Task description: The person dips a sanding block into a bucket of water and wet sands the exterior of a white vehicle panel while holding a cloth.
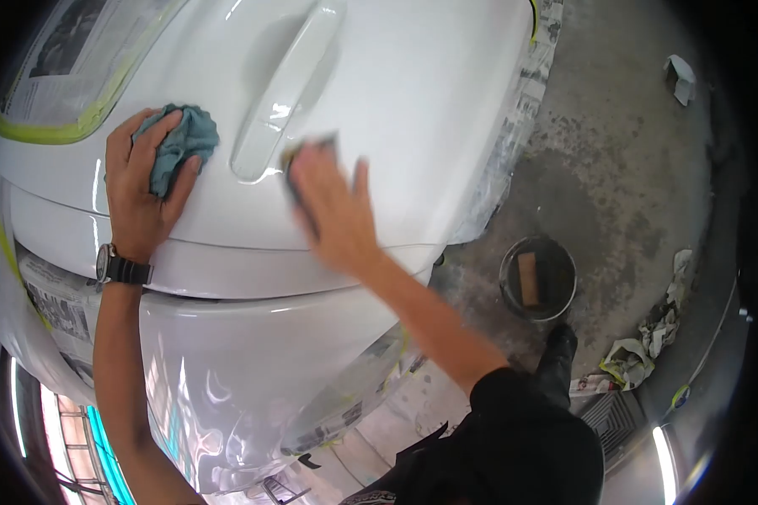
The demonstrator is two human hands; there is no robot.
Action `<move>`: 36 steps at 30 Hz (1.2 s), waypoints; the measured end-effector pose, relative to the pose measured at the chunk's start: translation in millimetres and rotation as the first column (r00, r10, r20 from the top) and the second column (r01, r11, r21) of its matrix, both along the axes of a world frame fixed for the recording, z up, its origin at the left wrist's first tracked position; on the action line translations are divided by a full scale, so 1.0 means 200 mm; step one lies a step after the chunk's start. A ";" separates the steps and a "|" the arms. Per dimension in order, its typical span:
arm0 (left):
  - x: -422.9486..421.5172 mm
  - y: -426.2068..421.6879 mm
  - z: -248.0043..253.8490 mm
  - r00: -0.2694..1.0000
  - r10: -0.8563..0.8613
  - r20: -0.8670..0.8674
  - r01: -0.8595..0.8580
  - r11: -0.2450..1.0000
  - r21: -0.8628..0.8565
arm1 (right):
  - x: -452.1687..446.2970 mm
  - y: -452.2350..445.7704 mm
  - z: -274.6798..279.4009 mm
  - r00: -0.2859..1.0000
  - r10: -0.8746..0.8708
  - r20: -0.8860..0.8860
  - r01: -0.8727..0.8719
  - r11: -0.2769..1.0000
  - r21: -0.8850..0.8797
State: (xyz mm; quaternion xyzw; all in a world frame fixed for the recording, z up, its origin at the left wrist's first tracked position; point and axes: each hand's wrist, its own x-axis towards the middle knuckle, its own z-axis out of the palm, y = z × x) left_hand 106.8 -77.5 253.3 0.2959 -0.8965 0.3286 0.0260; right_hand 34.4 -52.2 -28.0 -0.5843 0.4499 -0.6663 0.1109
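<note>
My left hand (136,198), with a watch on its wrist, grips a crumpled blue-green cloth (189,139) against the glossy white car hood (421,109). To its right, my right hand (338,219) is blurred by motion and lies low over the hood. Under its fingers shows a thin dark sheet, likely sandpaper (293,181), mostly hidden by the hand. A long raised scoop (286,93) runs along the hood just beyond my right hand, between it and the cloth.
Newspaper and yellow-green masking tape (55,132) cover the left side of the car. On the concrete floor at right stands a round bucket (502,286) with a brown block (528,279) in it. Crumpled masking paper (627,362) lies near a floor grate (612,425).
</note>
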 end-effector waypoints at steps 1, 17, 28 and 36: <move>0.01 0.00 0.00 1.000 0.004 -0.010 -0.004 1.000 0.013 | -0.07 -0.11 0.07 0.991 -0.084 0.108 0.074 0.993 0.093; 0.06 -0.02 0.00 0.984 -0.121 -0.127 0.116 0.992 -0.053 | 0.14 0.14 0.37 0.965 -0.203 0.167 0.152 0.949 0.277; 0.08 -0.04 -0.03 0.975 -0.154 -0.159 0.143 0.987 -0.075 | 0.06 0.07 0.38 0.954 -0.266 0.140 0.219 0.934 0.283; 0.08 -0.05 -0.02 0.971 -0.163 -0.174 0.155 0.986 -0.055 | 0.27 0.31 0.31 0.987 -0.003 0.159 -0.010 0.997 0.080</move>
